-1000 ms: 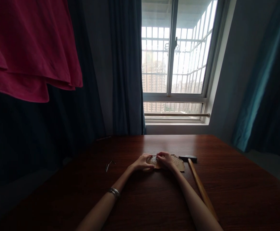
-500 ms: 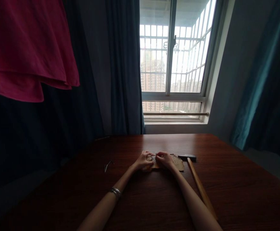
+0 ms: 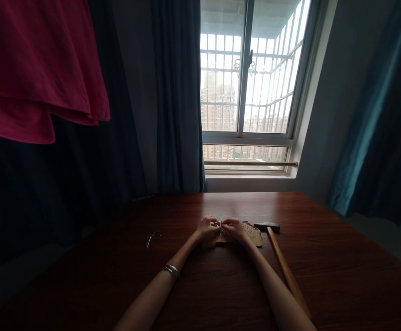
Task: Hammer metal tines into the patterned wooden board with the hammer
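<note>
A: Where do the hands stand?

B: Close together, over the thin tan board dotted with small holes [image 3: 257, 236], which lies flat on the glossy reddish-brown wooden desk [image 3: 214, 280]. The right hand [image 3: 234, 230] is pinching a slim, silvery metal nail [image 3: 221, 223], thumb against fingers. The left hand [image 3: 207, 228] curls in beside it, its fingertips bunched at the same spot; from this far back I can't tell whether they grip anything.

A: What makes for good work there?

B: A low pinch, I'd say, close to the board, so the nail stands straight rather than leaning. Light pressure should do; a hard squeeze could tip so thin a shaft. The left hand would help most by steadying the board.

A: And around them?

B: The hammer with a black head and long wooden handle [image 3: 283, 259] lies to the right, near the board. A few loose, thin metal pieces [image 3: 148, 243] lie well apart on the left.
</note>
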Demonstrator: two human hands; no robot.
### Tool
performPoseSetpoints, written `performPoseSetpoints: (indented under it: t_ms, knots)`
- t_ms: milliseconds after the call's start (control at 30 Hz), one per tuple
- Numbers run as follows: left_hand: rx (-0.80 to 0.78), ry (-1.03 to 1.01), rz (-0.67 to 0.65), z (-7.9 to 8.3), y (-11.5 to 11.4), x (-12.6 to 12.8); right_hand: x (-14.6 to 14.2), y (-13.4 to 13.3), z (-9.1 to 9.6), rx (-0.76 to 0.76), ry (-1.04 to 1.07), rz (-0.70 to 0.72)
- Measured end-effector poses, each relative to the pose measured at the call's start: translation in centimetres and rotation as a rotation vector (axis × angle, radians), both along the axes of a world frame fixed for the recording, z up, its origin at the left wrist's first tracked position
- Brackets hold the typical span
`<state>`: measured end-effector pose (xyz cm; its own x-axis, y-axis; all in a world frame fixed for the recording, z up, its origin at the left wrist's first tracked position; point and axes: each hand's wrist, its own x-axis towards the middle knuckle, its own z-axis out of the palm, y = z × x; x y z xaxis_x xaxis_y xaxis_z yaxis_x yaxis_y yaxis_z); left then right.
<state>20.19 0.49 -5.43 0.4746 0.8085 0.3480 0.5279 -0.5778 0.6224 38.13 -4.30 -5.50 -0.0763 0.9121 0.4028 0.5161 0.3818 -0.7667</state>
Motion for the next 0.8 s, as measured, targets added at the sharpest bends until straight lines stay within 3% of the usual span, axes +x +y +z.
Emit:
performPoseSetpoints:
  t_ms: [500, 667, 800]
  knots:
    - [-0.047, -0.057, -0.004, 0.0, -0.6, 0.5, 0.0, -0.1, -0.1, 0.024, -0.018, 0.001]
    - [-0.021, -0.055, 0.017, -0.1, -1.0, 0.5, 0.5, -0.7, 1.8, -0.023, -0.087, -0.077]
    - [-0.021, -0.044, 0.028, 0.1, -1.3, 0.5, 3.9, -2.6, 4.1, -0.049, -0.157, -0.215]
